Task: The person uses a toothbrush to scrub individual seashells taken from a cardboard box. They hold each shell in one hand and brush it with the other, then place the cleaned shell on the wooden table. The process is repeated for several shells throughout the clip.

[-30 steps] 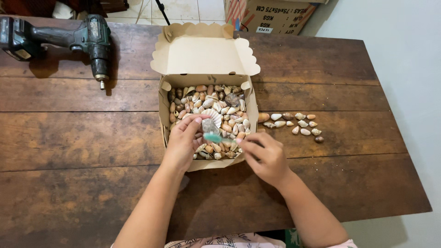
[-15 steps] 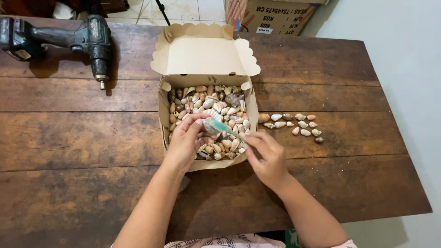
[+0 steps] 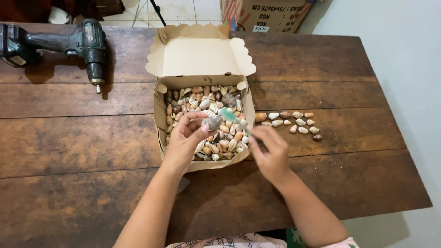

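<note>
Left of the open tan cardboard box (image 3: 161, 120) of small mottled seashells (image 3: 219, 140) (lid folded back) lies a dark cordless drill (image 3: 69, 43). Over the box, the left hand (image 3: 186, 140) pinches a grey shell (image 3: 212, 122), with the right hand (image 3: 271, 151) gripping a pale green brush (image 3: 231, 115) just beside it. Right of the box, a loose row of shells (image 3: 291, 122) lies on the dark wooden plank table (image 3: 73, 147).

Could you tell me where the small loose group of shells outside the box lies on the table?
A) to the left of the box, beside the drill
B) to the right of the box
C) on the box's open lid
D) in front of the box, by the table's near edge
B: the loose shells lie in a short row on the bare wood just right of the cardboard box, beyond the right hand.
</note>
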